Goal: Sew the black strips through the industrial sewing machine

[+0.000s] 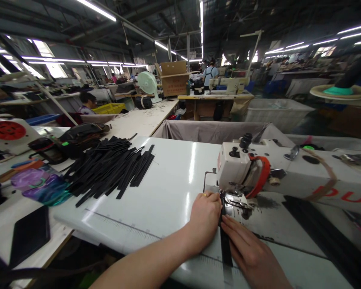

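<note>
From the head camera, the left hand point(205, 218) rests curled on the white table point(168, 188), its fingers pressing the black strap point(226, 247) just at the sewing machine's presser foot point(233, 199). The right hand point(249, 251) lies flat with fingers together, pinning the strap's right edge. The strap looks thin, light and limp, best guided by its edges. Well left of the left hand lies a heap of black strips point(108, 168); beyond the machine, a cloth-lined bin point(210, 130) hides its contents.
</note>
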{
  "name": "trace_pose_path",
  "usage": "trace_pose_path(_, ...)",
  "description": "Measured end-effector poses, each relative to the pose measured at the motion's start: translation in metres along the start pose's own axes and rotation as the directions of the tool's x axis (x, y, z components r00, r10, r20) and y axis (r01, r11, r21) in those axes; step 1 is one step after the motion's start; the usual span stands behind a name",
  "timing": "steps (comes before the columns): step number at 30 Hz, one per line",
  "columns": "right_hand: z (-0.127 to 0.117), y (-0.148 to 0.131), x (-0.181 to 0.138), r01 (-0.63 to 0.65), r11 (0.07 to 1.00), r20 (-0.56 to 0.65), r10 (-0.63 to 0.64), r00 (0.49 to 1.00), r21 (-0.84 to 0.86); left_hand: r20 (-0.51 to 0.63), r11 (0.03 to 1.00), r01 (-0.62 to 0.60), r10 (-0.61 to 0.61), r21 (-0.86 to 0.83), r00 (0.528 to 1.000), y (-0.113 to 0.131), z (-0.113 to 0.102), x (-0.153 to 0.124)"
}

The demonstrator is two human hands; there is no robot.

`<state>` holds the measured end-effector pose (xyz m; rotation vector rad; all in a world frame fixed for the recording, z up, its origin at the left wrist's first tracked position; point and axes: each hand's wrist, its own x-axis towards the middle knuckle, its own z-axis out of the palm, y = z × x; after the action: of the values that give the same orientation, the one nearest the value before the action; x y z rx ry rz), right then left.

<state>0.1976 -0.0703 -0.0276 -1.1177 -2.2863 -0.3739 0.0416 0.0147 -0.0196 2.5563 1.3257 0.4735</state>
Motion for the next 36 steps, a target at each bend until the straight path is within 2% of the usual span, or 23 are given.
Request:
trace_pose_path(5,-0.001,-0.001,0.003,0.015,1.000,-0.009,-0.015,1.000,-0.025,-0.070,0.999,-0.022,0.020,-0.033,0.997,0.000,-0.002,-0.003)
trace_pose_path(8,0.000,0.000,0.005,-0.028,1.000,-0.012,0.028,1.000,-0.015,-0.106,0.995,-0.032,0.022,-0.093,0.994,-0.003,-0.005,-0.001)
trace_pose_path(15,-0.007,0.002,0.006,-0.106,0.987,-0.030,0.110,0.993,0.118,-0.159,0.971,-0.075,0.039,-0.227,0.986,-0.008,-0.009,0.001)
trace_pose_path(21,-0.012,0.000,0.005,-0.093,0.969,0.002,0.095,0.995,0.229,-0.157,0.964,-0.083,0.043,-0.252,0.987,-0.009,-0.007,0.000)
trace_pose_path(36,0.003,0.012,0.014,-0.175,0.985,0.067,0.174,0.982,0.004,-0.095,0.972,-0.081,0.061,-0.221,0.994,-0.008,-0.013,0.000)
